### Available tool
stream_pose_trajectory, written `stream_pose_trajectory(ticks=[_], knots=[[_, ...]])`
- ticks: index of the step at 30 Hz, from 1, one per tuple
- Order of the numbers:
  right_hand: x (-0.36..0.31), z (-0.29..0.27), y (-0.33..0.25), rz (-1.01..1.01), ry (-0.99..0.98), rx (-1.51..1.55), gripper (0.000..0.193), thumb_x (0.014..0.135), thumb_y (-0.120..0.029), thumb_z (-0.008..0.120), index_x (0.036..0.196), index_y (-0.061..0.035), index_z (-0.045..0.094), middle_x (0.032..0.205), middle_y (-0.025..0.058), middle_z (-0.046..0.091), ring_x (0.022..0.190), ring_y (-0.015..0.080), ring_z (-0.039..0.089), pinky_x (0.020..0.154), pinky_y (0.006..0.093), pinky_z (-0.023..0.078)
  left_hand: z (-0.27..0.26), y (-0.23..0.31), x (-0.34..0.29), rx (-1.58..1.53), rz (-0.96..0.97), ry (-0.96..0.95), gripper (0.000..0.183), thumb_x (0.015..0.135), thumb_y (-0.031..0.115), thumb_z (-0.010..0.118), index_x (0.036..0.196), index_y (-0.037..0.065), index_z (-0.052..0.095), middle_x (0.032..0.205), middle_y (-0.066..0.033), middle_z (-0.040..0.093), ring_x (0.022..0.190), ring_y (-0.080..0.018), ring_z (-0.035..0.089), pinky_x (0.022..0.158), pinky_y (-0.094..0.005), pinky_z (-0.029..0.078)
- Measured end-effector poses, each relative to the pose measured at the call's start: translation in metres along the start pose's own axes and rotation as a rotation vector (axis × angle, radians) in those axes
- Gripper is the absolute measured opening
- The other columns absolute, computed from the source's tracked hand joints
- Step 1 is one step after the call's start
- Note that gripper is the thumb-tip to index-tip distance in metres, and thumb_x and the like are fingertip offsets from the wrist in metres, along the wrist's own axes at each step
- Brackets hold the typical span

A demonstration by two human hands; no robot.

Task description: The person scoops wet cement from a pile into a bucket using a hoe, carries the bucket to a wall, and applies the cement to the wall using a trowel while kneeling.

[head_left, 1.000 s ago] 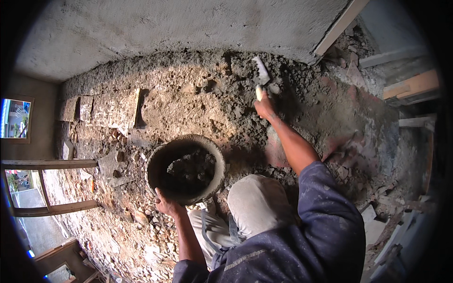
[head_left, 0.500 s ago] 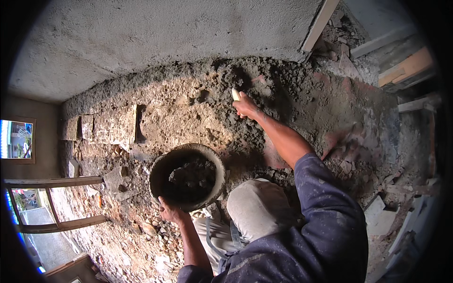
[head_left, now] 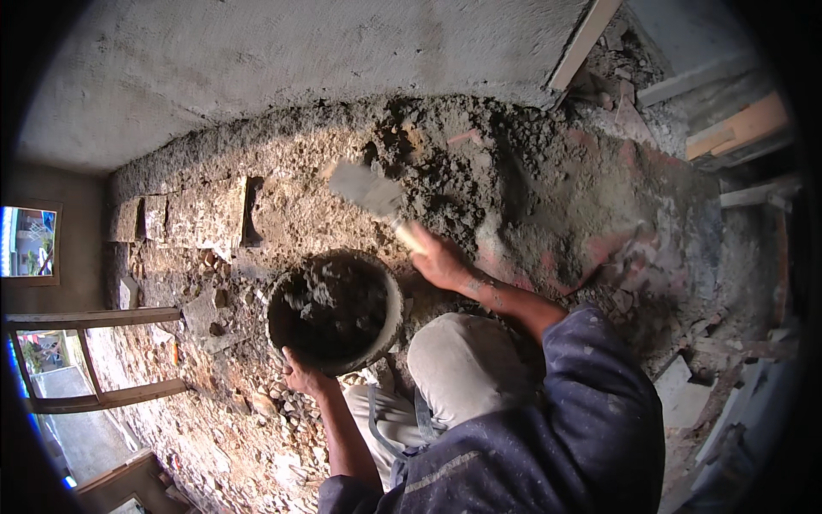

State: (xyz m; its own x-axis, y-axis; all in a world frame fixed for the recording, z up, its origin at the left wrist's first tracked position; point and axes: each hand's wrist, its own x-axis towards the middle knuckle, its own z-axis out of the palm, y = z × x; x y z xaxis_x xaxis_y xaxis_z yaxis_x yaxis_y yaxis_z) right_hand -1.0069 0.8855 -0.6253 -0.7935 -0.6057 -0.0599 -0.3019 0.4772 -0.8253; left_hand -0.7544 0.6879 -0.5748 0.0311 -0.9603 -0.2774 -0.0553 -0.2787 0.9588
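Observation:
My right hand (head_left: 441,259) is closed around the pale handle of a trowel (head_left: 366,187). Its grey blade, smeared by motion, is above the rubble ground, beyond the bucket's far rim. The fingers of my left hand (head_left: 306,375) are closed on the near rim of a round dark bucket (head_left: 396,319), partly hidden by that rim. Dark wet mortar (head_left: 338,295) lies in the bucket, with some blurred clumps at its left. A heap of grey mortar (head_left: 458,184) spreads over the ground to the right of the blade.
A rough grey plastered wall (head_left: 300,51) runs along the far side. Flat board pieces (head_left: 205,214) and stones (head_left: 274,398) lie to the left, beside a wooden frame (head_left: 103,400). Planks (head_left: 741,128) and broken slabs (head_left: 685,394) lie at right.
My right hand has drawn the trowel back from the mortar heap, nearer me and leftward toward the bucket; its blade now shows. Mortar in the bucket looks blurred. My left hand stays on the rim.

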Motion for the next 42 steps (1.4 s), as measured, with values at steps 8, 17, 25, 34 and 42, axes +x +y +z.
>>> stream_pose_trajectory(ticks=[8,17,25,34,42], knots=[[0.03,-0.061,0.154,0.565,0.221,-0.393,0.077,0.088,-0.021,0.058,0.15,-0.0097,0.013,0.1,0.0284,0.059,0.092,0.0441,0.059,0.077,0.0516,0.048,-0.015,-0.015,0.012,-0.009,-0.015,-0.013,0.046,0.089,0.034,0.064,0.1,-0.011,0.063,0.097,-0.0173,0.066,0.079,-0.0249,0.065,0.068,-0.0361,0.058],[0.01,0.035,0.143,0.724,0.178,0.346,0.079,0.087,-0.019,0.054,0.151,-0.0104,0.009,0.082,0.0147,0.061,0.044,0.0169,0.053,0.036,0.0329,0.043,-0.025,-0.003,0.015,0.202,-0.02,0.155,0.053,0.088,0.039,0.064,0.104,-0.012,0.063,0.1,-0.0204,0.066,0.082,-0.026,0.066,0.072,-0.0371,0.057],[0.019,0.0,0.11,0.69,0.114,0.568,0.076,0.085,-0.019,0.057,0.148,-0.0057,0.017,0.08,0.0119,0.06,0.056,0.0152,0.059,0.039,0.0313,0.047,-0.039,-0.038,0.038,0.644,0.429,-0.033,0.055,0.089,0.039,0.064,0.11,-0.012,0.06,0.105,-0.0201,0.065,0.088,-0.0262,0.065,0.078,-0.0371,0.056],[0.017,0.026,0.015,-0.089,0.118,0.149,0.061,0.085,-0.022,0.059,0.139,-0.0016,0.036,0.081,0.0213,0.066,0.06,0.0279,0.065,0.055,0.0377,0.055,-0.001,-0.007,0.004,-0.024,-0.035,-0.002,0.044,0.087,0.036,0.069,0.095,-0.007,0.062,0.097,-0.015,0.065,0.079,-0.0239,0.064,0.071,-0.0349,0.057],[0.003,-0.017,0.029,0.216,0.087,0.243,0.055,0.087,-0.019,0.06,0.137,-0.0069,0.039,0.094,0.0164,0.065,0.061,0.0187,0.063,0.047,0.0299,0.054,-0.029,-0.011,0.015,-0.013,-0.072,0.012,0.044,0.088,0.033,0.067,0.104,-0.008,0.062,0.096,-0.0138,0.066,0.076,-0.0228,0.065,0.066,-0.0339,0.057]])
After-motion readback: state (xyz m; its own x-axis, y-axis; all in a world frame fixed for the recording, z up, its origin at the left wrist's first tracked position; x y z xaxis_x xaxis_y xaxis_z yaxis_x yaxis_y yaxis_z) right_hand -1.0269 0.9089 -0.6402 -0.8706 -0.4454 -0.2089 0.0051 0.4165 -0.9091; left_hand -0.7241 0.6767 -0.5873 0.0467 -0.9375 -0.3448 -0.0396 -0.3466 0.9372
